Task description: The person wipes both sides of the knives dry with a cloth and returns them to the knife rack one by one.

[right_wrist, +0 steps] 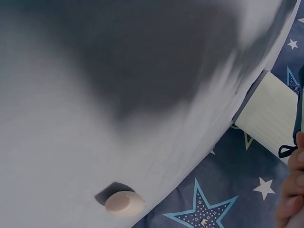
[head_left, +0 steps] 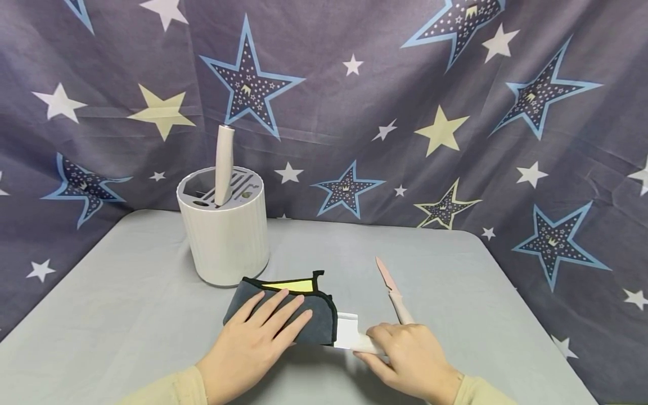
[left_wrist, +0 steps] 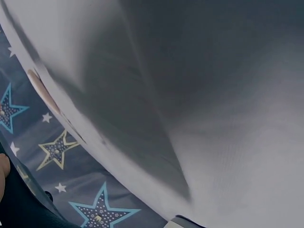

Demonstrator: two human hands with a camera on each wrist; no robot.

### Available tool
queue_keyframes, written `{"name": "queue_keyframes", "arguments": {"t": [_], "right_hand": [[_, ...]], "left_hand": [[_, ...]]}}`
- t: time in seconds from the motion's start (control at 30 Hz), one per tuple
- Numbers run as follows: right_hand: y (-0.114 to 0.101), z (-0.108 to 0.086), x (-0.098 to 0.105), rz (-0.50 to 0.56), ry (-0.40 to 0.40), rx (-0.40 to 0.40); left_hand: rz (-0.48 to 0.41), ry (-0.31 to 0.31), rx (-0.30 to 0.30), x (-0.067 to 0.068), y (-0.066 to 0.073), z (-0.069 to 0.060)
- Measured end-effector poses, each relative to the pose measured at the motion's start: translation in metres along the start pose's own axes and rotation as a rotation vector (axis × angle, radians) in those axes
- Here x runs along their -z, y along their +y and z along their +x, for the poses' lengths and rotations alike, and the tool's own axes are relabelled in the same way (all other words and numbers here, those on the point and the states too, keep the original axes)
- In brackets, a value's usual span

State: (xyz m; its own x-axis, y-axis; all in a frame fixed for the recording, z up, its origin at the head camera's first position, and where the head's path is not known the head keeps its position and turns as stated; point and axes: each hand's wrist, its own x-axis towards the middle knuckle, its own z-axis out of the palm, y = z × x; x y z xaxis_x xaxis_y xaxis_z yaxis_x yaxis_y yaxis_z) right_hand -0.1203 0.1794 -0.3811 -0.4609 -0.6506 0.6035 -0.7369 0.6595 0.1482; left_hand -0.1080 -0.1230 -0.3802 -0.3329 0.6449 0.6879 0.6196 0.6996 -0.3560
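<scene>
Pale table, white knife holder upright. Front-right of holder: grey sleeve, left hand resting on it, fingers straight. Farther right of holder: right hand gripping broad knife, blade partly hidden by sleeve; small pink-bladed knife.

Matt pouch, glossy broad knife blade
From where I stand, the pouch looks like fabric, the broad knife blade like metal, the knife block like ribbed plastic, the star-printed backdrop like creased cloth.
</scene>
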Motion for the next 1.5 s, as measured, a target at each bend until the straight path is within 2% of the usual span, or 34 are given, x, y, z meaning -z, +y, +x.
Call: {"name": "queue_keyframes", "arguments": {"t": [0.57, 0.93, 1.5], "right_hand": [[0.002, -0.003, 0.001, -0.013, 0.017, -0.009], [0.003, -0.006, 0.000, -0.007, 0.023, -0.010], [0.004, -0.007, 0.002, -0.004, 0.020, -0.012]], "left_hand": [[0.006, 0.009, 0.010, -0.002, -0.003, -0.003], [0.020, -0.021, 0.002, 0.001, -0.005, -0.005], [0.052, 0.050, -0.058, 0.004, -0.011, 0.001]]}}
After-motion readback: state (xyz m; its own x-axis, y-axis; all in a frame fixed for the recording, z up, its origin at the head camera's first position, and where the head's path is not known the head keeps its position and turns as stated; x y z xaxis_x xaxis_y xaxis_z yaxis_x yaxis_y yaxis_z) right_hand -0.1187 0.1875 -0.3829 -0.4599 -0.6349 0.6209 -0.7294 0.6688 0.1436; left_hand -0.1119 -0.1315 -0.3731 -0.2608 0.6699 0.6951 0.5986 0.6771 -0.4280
